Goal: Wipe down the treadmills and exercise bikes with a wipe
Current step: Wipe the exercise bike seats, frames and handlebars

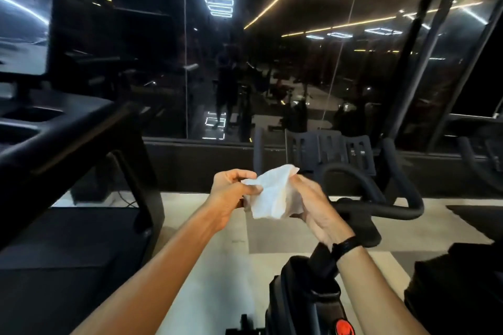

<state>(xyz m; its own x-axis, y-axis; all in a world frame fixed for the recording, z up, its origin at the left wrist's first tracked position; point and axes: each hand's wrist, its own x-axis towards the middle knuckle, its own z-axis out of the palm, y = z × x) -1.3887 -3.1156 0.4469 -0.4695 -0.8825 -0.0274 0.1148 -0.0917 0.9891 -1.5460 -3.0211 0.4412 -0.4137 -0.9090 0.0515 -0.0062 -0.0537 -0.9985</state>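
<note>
Both hands up in front of the chest, together on one white wipe (pixel 273 194): left hand (pixel 231 196) pinches its left edge with thumb and curled fingers, right hand (pixel 313 209) holds the right side, fingers curled behind the crumpled sheet, top corner sticking up past the fingertips. Black band (pixel 345 247) on the right wrist. Wipe is in the air, touching no machine, just above and left of the exercise bike's black handlebars (pixel 381 198). Bike frame (pixel 307 294) directly below the right forearm, red knob (pixel 344 328) at its lower end. Treadmill (pixel 68 144) at left, console tray with cup wells and an upright, dark belt area below it. Pale floor (pixel 206 266) between the two machines. Dark glass wall (pixel 272 62) ahead reflects ceiling light strips; second bike's handlebar (pixel 468 152) at far right
</note>
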